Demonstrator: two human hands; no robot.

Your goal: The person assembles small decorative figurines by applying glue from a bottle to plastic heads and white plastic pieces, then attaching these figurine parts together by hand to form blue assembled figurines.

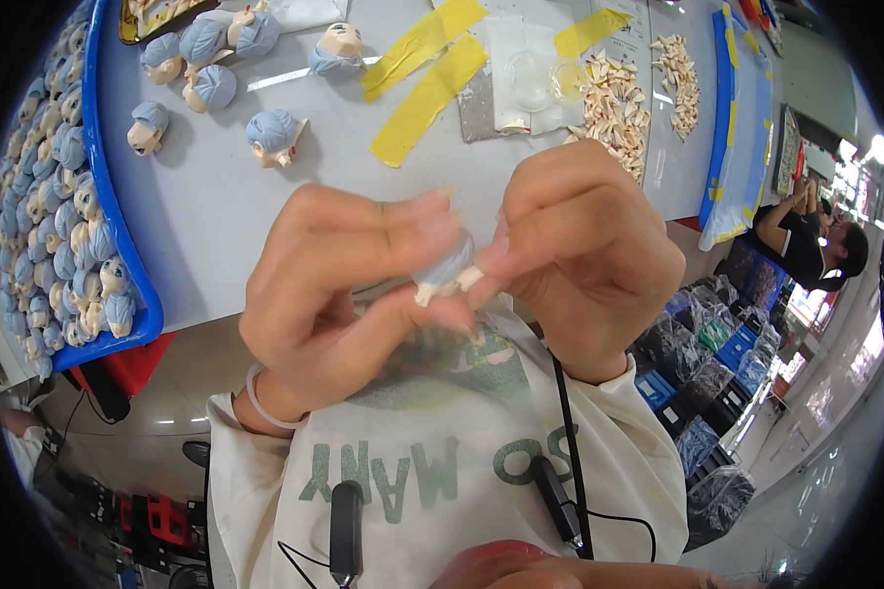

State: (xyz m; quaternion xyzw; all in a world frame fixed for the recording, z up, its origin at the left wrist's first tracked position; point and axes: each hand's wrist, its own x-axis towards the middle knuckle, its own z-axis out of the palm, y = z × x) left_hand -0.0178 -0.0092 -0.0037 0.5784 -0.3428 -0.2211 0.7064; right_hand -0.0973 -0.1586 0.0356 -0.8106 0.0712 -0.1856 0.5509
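Head view: looks partway done. My left hand (339,270) pinches 1 smooth, blue-haired doll head (449,267) before my chest; my right hand (589,231) pinches a cream nub (469,279) at its edge, can't tell if attached. Glossy blue plastic tray (111,201) holds many rounded heads; 2 piles of pointed cream pieces (614,113) remain.

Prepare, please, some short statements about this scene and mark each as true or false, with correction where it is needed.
1. The left hand holds a blue-topped doll head. True.
2. The right hand is far from that head. False: its fingers are at the head.
3. The blue tray at the left contains many similar heads. True.
4. The small pale pieces lie in one single heap. False: they form two heaps, side by side.
5. Yellow tape is on the table. True.
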